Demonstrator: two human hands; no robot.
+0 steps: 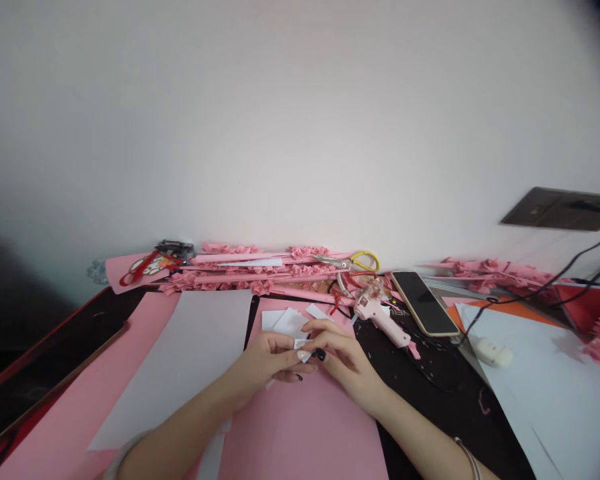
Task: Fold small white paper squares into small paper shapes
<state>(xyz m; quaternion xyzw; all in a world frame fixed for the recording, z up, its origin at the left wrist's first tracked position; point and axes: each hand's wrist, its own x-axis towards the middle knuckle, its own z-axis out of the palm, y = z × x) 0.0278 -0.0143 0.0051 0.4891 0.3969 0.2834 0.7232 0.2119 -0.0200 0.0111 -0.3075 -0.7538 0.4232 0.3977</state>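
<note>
Between my two hands is a small folded piece of white paper (303, 343), pinched at the fingertips over the pink sheet. My left hand (275, 360) is closed on its left side, thumb on top. From the right, my right hand (343, 353) pinches the same piece with thumb and fingers; part of the paper is hidden behind them. Just beyond the hands, several small white paper pieces (285, 321) lie on the pink paper sheet (305, 427). A pink glue gun (385, 320) rests to the right of my right hand.
Large white sheets (180, 360) lie left, others (555, 373) right. Pink paper flowers (215, 279) and yellow-handled scissors (353, 262) line the wall. A phone (425, 303), a white earbud case (493, 351) and a black cable (575, 257) are on the right.
</note>
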